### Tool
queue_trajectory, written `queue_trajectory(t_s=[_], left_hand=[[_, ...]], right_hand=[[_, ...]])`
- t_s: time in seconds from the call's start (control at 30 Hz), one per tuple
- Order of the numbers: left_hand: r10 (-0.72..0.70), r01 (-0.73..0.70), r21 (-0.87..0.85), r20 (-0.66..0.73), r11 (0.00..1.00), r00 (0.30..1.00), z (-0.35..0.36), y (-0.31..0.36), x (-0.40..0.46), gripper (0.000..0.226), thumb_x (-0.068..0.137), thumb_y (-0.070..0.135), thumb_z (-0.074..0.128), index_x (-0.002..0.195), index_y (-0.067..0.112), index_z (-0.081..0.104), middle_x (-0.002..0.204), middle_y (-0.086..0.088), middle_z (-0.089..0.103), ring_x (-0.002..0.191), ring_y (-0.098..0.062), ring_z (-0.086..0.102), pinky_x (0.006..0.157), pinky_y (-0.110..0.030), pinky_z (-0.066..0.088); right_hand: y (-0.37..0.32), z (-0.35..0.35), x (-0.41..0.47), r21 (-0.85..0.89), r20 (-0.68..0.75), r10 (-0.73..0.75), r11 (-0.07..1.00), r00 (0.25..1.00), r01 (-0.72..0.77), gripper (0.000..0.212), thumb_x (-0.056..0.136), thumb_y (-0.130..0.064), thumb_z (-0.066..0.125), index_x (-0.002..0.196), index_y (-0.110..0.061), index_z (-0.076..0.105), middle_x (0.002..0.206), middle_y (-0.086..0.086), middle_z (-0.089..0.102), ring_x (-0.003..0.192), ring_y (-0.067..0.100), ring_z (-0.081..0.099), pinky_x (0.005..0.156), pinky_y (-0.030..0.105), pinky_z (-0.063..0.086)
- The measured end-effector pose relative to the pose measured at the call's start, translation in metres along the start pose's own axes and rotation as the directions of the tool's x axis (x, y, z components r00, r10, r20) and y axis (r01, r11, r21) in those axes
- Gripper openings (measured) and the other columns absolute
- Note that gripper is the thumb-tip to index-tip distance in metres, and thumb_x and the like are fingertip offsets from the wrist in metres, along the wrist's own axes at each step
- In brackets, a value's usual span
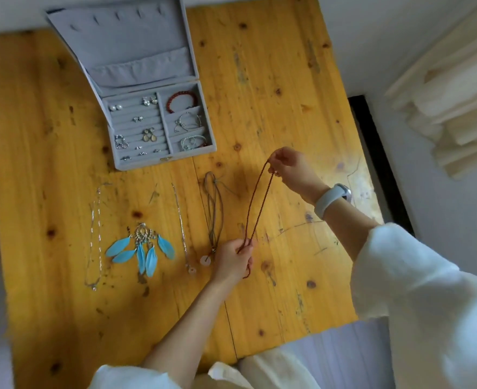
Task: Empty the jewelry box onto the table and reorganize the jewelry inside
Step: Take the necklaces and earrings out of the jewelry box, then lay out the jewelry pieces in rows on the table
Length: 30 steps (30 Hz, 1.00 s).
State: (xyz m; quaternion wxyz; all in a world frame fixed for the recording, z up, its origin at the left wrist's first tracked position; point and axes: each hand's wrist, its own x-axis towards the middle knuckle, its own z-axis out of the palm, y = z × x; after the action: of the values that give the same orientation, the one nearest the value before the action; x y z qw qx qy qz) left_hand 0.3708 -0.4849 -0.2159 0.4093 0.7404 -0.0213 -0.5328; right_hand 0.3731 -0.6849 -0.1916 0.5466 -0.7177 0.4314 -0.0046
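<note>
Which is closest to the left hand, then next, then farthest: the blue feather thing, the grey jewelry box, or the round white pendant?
From the left hand:
1. Round white pendant, just to its left.
2. Blue feather piece, further left.
3. Grey jewelry box, far up the table.

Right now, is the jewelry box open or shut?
Open. The jewelry box has its lid folded back flat on the table, and the earrings and bracelets in its compartments are visible.

Head camera looks steeply down, close above the table (288, 80).
</note>
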Motion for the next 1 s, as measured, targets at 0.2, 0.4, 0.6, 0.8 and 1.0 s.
queue_trajectory(t_s=[0.2,0.4,0.6,0.8,1.0], left_hand=[[0.094,-0.056,0.205,-0.181,0.977,0.979,0.012,-0.014,-0.006,0.036,0.085,0.010,0.058,0.121,0.009,0.049,0.095,-0.006,0.065,0.083,-0.018,0.060,0.082,-0.030,0.048],[0.127,-0.078,0.414,-0.090,0.907,0.988,0.017,-0.011,-0.010,0.052,0.092,0.014,0.048,0.140,0.009,0.030,0.134,-0.009,0.043,0.112,-0.015,0.052,0.088,-0.014,0.033],[0.240,-0.076,0.774,-0.100,0.628,0.966,0.017,-0.012,-0.015,0.053,0.095,0.033,0.040,0.142,0.013,0.027,0.145,-0.005,0.030,0.132,-0.020,0.029,0.104,-0.031,0.031],[0.377,-0.122,0.826,-0.116,0.551,0.919,0.006,-0.013,-0.013,0.045,0.088,0.031,0.054,0.131,0.016,0.048,0.136,-0.007,0.046,0.125,-0.026,0.041,0.097,-0.044,0.039],[0.563,-0.194,0.772,-0.244,0.606,0.790,-0.073,0.022,0.019,0.034,0.085,0.019,0.059,0.119,0.011,0.059,0.124,-0.008,0.053,0.115,-0.026,0.047,0.094,-0.041,0.040]], right_hand=[[0.024,0.032,0.032,-0.270,0.008,-0.027,0.962,1.000,0.028,0.015,0.087,-0.004,0.049,0.096,-0.005,0.061,0.092,0.014,0.065,0.084,0.028,0.057,0.070,0.030,0.042],[0.020,0.039,0.042,-0.558,-0.011,-0.138,0.822,0.990,0.109,0.021,0.087,-0.011,0.046,0.103,-0.008,0.061,0.107,0.013,0.058,0.094,0.034,0.055,0.076,0.039,0.048],[0.017,0.039,0.040,-0.615,0.043,-0.194,0.768,0.980,0.179,0.021,0.090,-0.010,0.045,0.107,-0.008,0.057,0.109,0.013,0.054,0.093,0.032,0.054,0.072,0.035,0.045],[0.016,0.045,0.035,-0.666,0.025,-0.233,0.721,0.972,0.190,0.028,0.093,-0.014,0.038,0.115,-0.008,0.054,0.113,0.014,0.050,0.101,0.032,0.049,0.072,0.037,0.046],[-0.025,0.078,0.034,-0.569,0.045,-0.380,0.750,0.924,0.336,0.027,0.093,-0.015,0.044,0.118,-0.009,0.055,0.113,0.011,0.054,0.104,0.028,0.050,0.080,0.038,0.046]])
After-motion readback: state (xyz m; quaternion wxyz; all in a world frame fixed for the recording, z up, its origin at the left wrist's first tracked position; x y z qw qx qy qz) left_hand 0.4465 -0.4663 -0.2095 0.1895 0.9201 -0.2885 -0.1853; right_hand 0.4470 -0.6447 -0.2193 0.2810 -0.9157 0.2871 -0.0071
